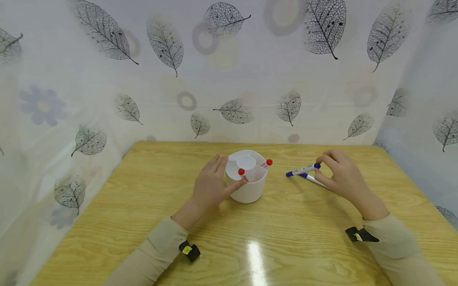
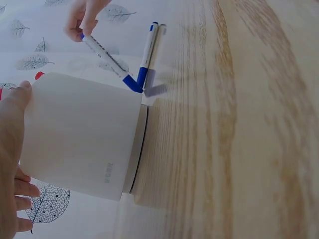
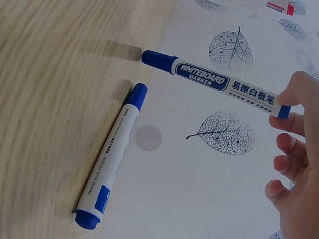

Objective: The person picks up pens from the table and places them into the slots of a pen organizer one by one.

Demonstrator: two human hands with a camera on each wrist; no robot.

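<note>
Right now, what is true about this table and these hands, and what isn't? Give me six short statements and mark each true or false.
1. The left hand touches the white holder. True.
2. Every marker is in the holder. False: a second blue-ended marker lies on the table.
3. The right hand pinches a blue-ended marker near one end. True.
4. The held marker's label says CRAYON. False: it says WHITEBOARD MARKER.
5. Two red-ended pens stick up from the holder. True.
6. The table is printed with leaves. False: the leaves are on the backdrop behind it; the table shows wood grain.
</note>
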